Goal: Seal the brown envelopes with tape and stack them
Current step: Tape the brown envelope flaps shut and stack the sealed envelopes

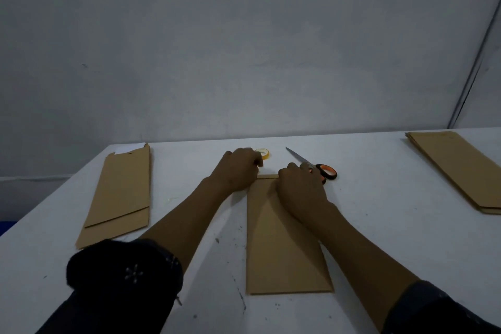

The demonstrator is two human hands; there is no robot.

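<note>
Tape roll (262, 153) behind envelope (284, 247) — scissors (314, 164) right.

Tabletop (379, 225): white, scuffed, with small dark marks near its front middle. Wall (244, 49): plain, pale grey, directly behind the tabletop's far edge. Thin dark cable or rod (471, 68): runs diagonally down the wall at far right.

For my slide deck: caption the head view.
Both hands, left and right, press an envelope's top edge beside tape and scissors.
</note>
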